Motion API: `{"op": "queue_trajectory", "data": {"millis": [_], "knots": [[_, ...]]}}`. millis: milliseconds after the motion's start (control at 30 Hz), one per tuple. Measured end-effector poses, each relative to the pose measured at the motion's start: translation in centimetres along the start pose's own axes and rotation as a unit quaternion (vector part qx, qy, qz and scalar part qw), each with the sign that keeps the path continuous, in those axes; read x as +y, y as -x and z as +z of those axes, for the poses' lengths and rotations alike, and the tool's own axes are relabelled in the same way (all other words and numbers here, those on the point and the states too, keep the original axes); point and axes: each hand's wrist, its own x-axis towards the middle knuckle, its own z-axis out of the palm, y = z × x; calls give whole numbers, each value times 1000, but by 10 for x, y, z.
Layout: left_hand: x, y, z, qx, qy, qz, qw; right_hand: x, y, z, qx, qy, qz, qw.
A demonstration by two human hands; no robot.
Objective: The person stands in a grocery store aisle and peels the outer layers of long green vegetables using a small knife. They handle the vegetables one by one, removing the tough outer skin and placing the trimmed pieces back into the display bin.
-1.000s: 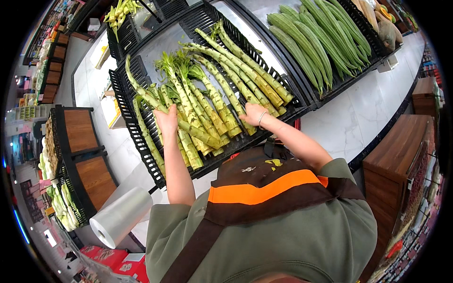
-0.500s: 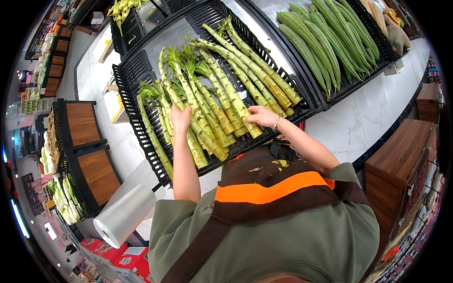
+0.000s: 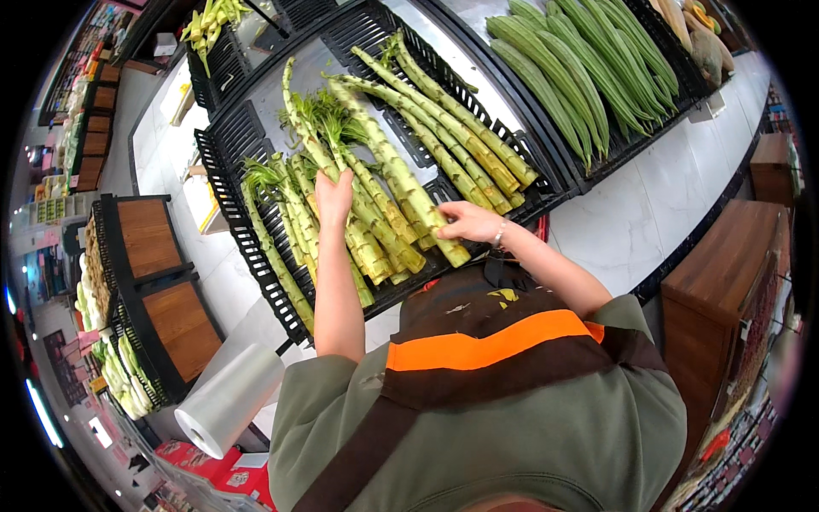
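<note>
Stalks in tray, lying with cut ends toward the apron. Clamped by fingers of left hand: one curved stalk, gripped partway along its length. Between thumb and fingers of right hand: another stalk, pinched near its cut end. Better, probably, to hold firmly without squeezing, in order not to bruise the skin. Lift slowly, and support the upper length too, since likely to bend. Pass carefully beside the leaves, for not tearing any.
</note>
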Motion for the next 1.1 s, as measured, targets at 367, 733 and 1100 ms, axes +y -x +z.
{"op": "queue_trajectory", "data": {"millis": [367,733,1100], "knots": [[-32,-13,54,-19,-175,100,979,5,-50,36,158,390,18,907],[-29,-5,60,-11,-140,125,982,-16,-33,-48,478,519,-19,708],[41,7,66,-25,-82,53,995,-4,-59,-73,437,620,34,651]]}}
